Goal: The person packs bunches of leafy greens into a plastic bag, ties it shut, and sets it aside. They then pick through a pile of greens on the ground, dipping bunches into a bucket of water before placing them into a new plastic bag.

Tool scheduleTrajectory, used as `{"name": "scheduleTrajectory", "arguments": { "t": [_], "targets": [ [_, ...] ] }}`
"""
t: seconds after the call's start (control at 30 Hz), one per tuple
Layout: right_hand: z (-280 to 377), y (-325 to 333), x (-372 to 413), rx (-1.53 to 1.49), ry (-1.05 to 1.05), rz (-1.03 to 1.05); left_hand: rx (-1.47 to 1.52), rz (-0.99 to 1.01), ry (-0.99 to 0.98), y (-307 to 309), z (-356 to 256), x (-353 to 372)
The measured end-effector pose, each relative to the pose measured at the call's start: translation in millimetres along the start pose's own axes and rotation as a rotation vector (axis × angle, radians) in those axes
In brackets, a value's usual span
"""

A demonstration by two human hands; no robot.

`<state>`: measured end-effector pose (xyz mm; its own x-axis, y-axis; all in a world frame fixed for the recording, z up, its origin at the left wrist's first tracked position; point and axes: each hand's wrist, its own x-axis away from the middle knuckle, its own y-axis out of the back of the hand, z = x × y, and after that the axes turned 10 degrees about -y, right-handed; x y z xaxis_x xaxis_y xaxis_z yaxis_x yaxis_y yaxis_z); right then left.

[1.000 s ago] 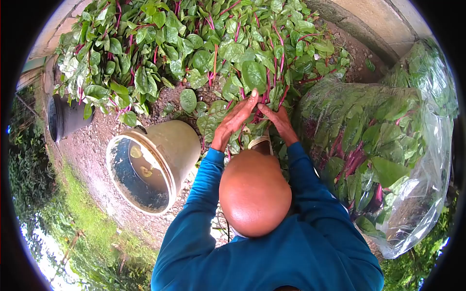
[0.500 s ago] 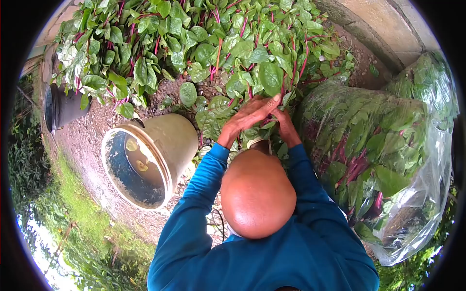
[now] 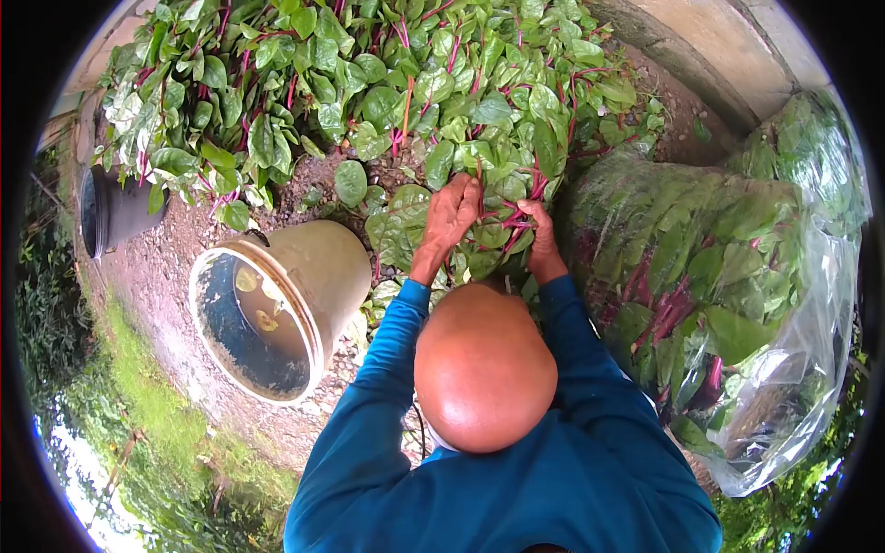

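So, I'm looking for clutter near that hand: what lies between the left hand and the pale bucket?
Broad green leaves lie between the left hand and the pale bucket, as the head view shows.

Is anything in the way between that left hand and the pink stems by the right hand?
Nothing solid that I can see: only green leaves and thin stalks fill the gap between the left hand and the pink stems at the right hand.

There are two hands (image 3: 451, 217) (image 3: 542, 238), two buckets (image 3: 318, 267) (image 3: 129, 217) and one head (image 3: 485, 373).
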<state>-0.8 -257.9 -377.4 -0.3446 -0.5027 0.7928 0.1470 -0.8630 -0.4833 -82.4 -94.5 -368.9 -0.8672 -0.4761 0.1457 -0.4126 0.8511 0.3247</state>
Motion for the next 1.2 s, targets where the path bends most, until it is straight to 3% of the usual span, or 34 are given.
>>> {"name": "scheduleTrajectory", "arguments": {
  "t": [0.1,0.17,0.33,0.43,0.47,0.57,0.63,0.7,0.93,1.03,1.1,1.13,1.2],
  "targets": [
    [1,3,-5,-0.023,-0.136,0.035,0.076,0.02,0.046,-2,-22,2],
    [-1,2,-2,0.005,-0.117,0.036,-0.175,-0.041,-0.107,-5,-24,6],
    [-20,22,-19,0.138,-0.043,0.078,-0.315,-0.162,0.021,1,-14,16],
    [-19,5,-2,0.297,0.112,0.067,-0.321,-0.232,0.002,4,-19,24],
    [-16,-5,8,0.427,0.249,0.065,-0.321,-0.231,0.001,4,-21,26],
    [-24,6,2,0.566,0.458,0.135,-0.342,-0.277,-0.156,1,-26,28],
    [-21,5,-2,0.581,0.528,0.212,-0.387,-0.178,-0.404,-1,-27,26],
    [-14,4,-3,0.376,0.121,0.058,-0.41,-0.069,-0.322,-4,-29,29],
    [1,-10,12,0.412,0.049,0.007,-0.658,0.323,-0.492,5,-44,31],
    [-3,2,-1,0.222,-0.073,0.024,-0.6,0.307,-0.535,6,-40,23],
    [-1,5,-1,0.046,-0.162,0.074,-0.338,0.151,-0.553,12,-21,4],
    [-3,2,0,0.053,-0.045,-0.026,-0.236,0.072,-0.369,19,-20,-9],
    [-4,1,2,0.027,-0.07,0.005,-0.143,-0.215,-0.119,29,-16,-40]
  ]
}}
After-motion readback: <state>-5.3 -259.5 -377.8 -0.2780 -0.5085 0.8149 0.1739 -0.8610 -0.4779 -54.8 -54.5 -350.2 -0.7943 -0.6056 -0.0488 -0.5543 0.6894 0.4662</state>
